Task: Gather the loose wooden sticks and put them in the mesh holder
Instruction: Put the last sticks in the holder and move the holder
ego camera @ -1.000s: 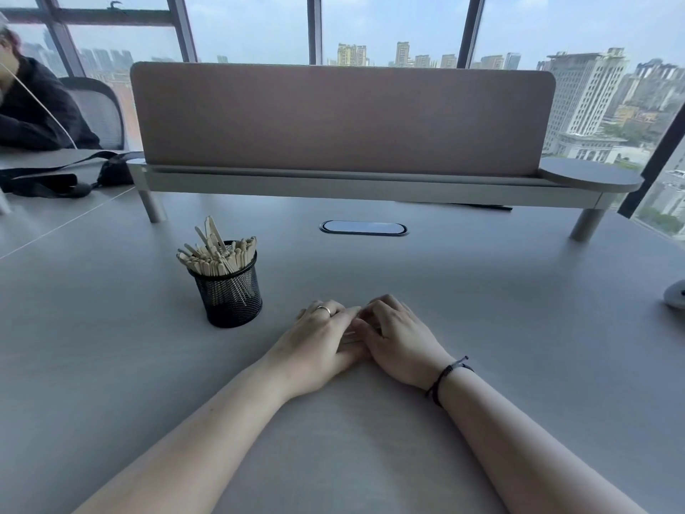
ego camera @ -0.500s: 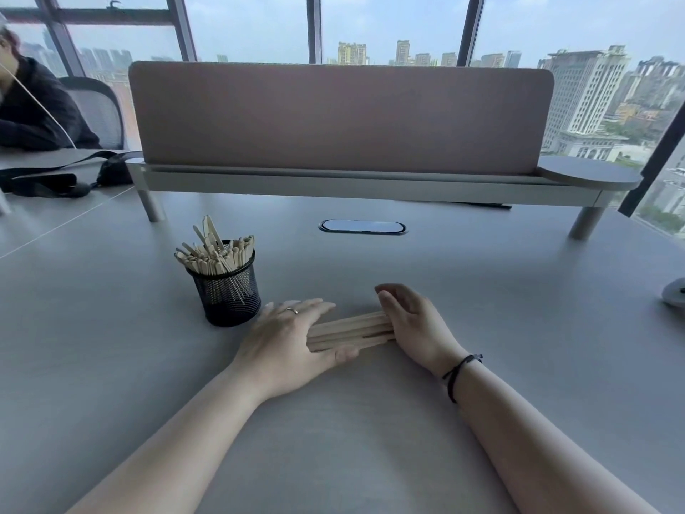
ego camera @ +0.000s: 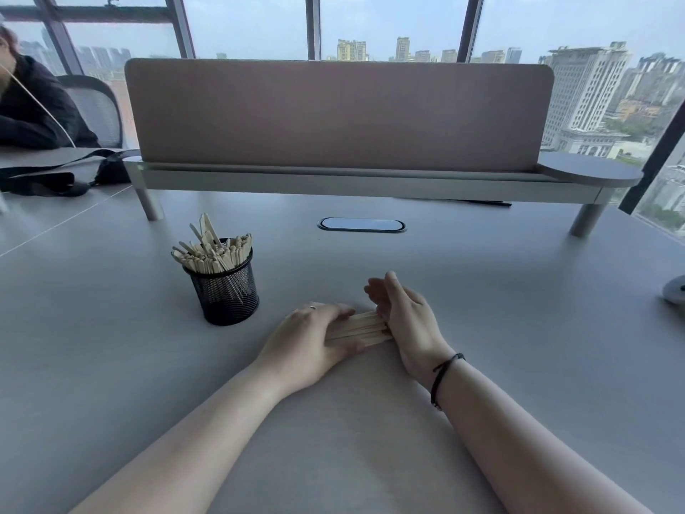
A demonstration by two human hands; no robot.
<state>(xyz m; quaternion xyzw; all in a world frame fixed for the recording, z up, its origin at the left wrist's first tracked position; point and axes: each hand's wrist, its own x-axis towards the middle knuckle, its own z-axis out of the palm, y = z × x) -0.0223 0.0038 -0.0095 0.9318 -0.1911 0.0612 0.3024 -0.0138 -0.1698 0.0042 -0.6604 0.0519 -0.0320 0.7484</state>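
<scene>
A bundle of loose wooden sticks [ego camera: 361, 328] lies flat on the grey desk [ego camera: 482, 291], pointing left to right. My left hand [ego camera: 307, 341] covers the bundle's left ends, fingers along its far side and thumb along its near side. My right hand [ego camera: 406, 317] stands on its edge with straight fingers, its palm against the sticks' right ends. The black mesh holder [ego camera: 227, 294] stands upright to the left of my hands, a hand's width from my left hand. Several wooden sticks [ego camera: 213, 252] stick out of its top.
A long desk shelf with a brown divider panel [ego camera: 339, 116] spans the back. A cable port [ego camera: 361, 224] sits in the desk behind my hands. A white object [ego camera: 675, 289] lies at the right edge. Another person [ego camera: 33, 105] and a black bag [ego camera: 55, 176] are at the far left.
My hands, pressed together over the sticks a second ago, drew apart and uncovered the bundle. My right hand has since turned onto its edge against the stick ends.
</scene>
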